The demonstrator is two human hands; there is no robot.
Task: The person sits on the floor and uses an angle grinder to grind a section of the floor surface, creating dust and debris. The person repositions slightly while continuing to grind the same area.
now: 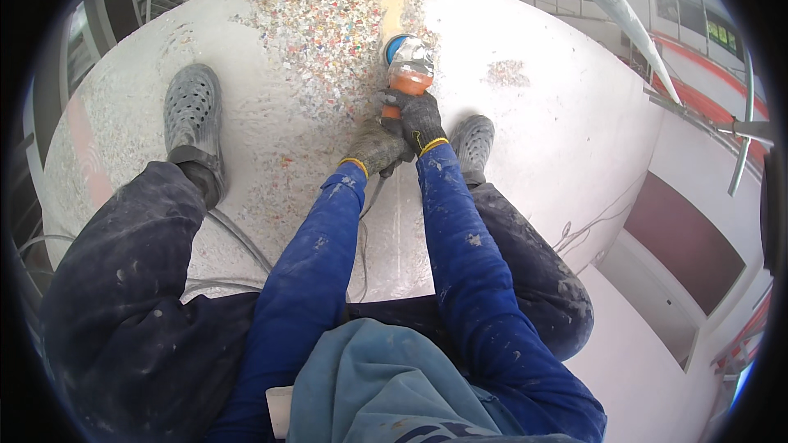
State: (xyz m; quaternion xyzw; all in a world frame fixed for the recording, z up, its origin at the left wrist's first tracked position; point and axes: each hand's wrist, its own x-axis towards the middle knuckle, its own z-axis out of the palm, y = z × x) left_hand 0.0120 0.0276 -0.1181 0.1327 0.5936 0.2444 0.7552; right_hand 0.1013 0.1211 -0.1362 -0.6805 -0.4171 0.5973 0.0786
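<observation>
Both my hands wear dark work gloves with yellow cuffs and are closed on an orange angle grinder point(410, 79), whose front is patched with silvery tape. My right hand point(419, 117) wraps round its body, and my left hand point(376, 146) grips the rear end, just behind the right. At the grinder's front, a blue disc point(396, 48) lies against a curved white surface point(566, 107). Beside the disc, multicoloured chips point(320, 37) show through the white. A tan strip point(394, 4) runs away from the disc. The finger wrap underneath is hidden.
My legs are spread on the surface, with a grey clog point(194, 111) to the left and another clog point(474, 146) to the right. A cable point(242, 239) passes beneath my left leg. Metal scaffold poles point(611, 4) stand beyond the surface's edge. A recessed maroon panel point(685, 234) lies at right.
</observation>
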